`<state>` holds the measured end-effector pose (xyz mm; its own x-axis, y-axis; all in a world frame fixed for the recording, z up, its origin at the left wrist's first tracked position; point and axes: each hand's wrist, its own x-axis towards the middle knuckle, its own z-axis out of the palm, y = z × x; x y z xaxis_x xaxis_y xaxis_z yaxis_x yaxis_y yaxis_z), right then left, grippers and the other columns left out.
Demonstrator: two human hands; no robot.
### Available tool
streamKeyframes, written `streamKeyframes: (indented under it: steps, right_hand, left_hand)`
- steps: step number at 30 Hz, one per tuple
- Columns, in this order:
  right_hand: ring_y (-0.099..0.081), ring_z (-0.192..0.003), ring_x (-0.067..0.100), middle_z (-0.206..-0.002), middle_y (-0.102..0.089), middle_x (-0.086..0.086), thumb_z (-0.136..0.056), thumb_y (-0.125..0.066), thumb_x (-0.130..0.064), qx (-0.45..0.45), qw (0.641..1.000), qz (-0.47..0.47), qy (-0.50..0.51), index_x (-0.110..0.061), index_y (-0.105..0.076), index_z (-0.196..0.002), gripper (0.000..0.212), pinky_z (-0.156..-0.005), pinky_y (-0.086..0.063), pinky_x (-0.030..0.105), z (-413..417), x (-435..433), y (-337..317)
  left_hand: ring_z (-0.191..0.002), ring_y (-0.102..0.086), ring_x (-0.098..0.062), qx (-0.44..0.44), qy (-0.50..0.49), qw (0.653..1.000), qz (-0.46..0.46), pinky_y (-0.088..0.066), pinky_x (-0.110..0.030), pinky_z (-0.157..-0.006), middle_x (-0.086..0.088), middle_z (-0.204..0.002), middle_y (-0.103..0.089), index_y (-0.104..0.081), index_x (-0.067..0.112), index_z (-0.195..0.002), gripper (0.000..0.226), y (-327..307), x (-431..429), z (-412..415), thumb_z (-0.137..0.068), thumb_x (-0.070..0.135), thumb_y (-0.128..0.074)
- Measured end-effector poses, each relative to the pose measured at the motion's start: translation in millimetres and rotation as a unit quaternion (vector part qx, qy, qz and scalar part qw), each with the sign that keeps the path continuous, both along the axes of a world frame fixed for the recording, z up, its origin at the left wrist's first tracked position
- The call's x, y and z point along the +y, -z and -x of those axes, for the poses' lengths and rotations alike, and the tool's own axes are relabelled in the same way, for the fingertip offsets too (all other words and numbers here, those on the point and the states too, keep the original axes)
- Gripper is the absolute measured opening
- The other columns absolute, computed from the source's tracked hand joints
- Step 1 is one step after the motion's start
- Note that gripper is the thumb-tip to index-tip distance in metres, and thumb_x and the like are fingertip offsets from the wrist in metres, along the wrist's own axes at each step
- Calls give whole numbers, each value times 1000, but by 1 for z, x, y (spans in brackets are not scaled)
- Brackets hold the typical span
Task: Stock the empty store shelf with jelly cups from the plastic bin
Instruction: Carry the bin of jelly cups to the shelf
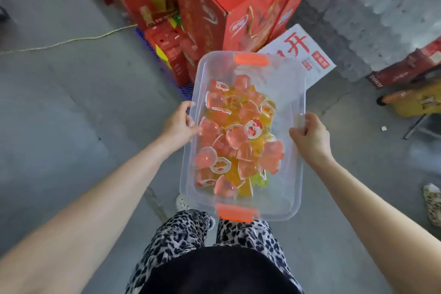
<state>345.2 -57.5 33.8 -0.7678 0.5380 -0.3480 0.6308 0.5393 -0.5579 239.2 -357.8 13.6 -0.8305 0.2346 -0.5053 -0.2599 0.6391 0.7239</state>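
Observation:
A clear plastic bin (285, 88) with orange handles at its near and far ends hangs in front of me above the concrete floor. Several pink, orange and yellow jelly cups (236, 141) lie heaped inside it. My left hand (179, 124) grips the bin's left long rim, fingers curled over the edge. My right hand (310, 136) grips the right long rim the same way. No store shelf is in view.
Red gift cartons (238, 7) are stacked straight ahead on a blue pallet (186, 89). A white sign with red characters (303, 55) leans beside them. A yellow cord (59, 43) crosses the floor at left. Red boxes and a yellow cart (415, 100) stand at right.

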Motion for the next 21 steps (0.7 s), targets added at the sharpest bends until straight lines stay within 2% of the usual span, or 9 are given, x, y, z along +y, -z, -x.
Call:
streamKeyframes:
  steps: [4, 9, 15, 18, 21]
  right_hand:
    - [-51, -69, 23, -64, -48, -5, -85, -62, -17, -17, 996, 14, -89, -14, -54, -109, 26, -61, -37, 30, 10, -82, -4]
    - [-50, -62, 21, -65, -49, -1, -84, -64, -21, -27, 980, 31, -195, -12, -52, -92, 17, -55, -34, 28, 50, -184, -11]
    - [-62, -82, 28, -83, -65, 6, -85, -65, -22, -5, 947, 45, -317, -13, -59, -112, 29, -76, -52, 42, 128, -293, -31]
    - [-60, -80, 27, -83, -62, 8, -86, -65, -22, 10, 927, 47, -371, -10, -59, -114, 31, -72, -50, 37, 182, -344, -38]
    - [-59, -79, 29, -83, -60, 8, -87, -65, -21, 17, 904, 45, -425, -8, -57, -117, 34, -68, -45, 34, 237, -397, -42]
  left_hand:
    - [-57, -52, -13, 2, -79, 997, 13, -44, -20, -58, 0, -71, -50, -41, 17, -139, 65, -15, -98, -33, -82, 2, -68]
    - [-64, -55, -15, 23, -177, 982, 58, -48, -29, -66, 1, -74, -51, -41, 21, -139, 61, -24, -208, -60, -85, 10, -68]
    - [-61, -51, -15, 47, -307, 947, 81, -47, -32, -66, 3, -73, -50, -46, 19, -135, 63, -29, -309, -59, -79, 16, -76]
    - [-63, -51, -22, 45, -375, 923, 72, -51, -38, -68, 0, -76, -51, -48, 20, -135, 65, -33, -347, -43, -77, 17, -77]
    - [-65, -51, -21, 57, -443, 894, 45, -49, -37, -66, -5, -78, -53, -51, 18, -130, 58, -38, -381, -25, -78, 17, -76]
